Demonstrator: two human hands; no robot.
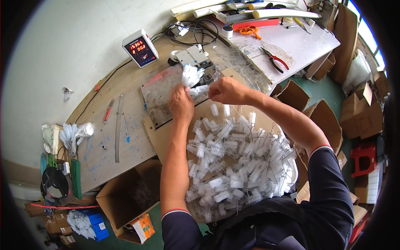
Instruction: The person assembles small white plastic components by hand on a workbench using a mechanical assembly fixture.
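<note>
My left hand [181, 103] and my right hand [226, 90] are close together over a scratched metal plate [160, 93] on the workbench. Between them they pinch a small white bristle brush [199, 90] on a wire stem. A bunch of the same white brushes [191, 75] sticks up just beyond the fingers, in front of a small white and black machine [192, 55]. Below my forearms, a big heap of white wire-stem brushes [237, 160] fills a round tray in front of me.
A white counter box with red digits [140, 48] stands at the back left. A steel ruler [118, 127] and red-handled pliers [275, 60] lie on the benches. Open cardboard boxes [129, 196] stand on the floor left and right. White tubes [287, 13] lie at the far edge.
</note>
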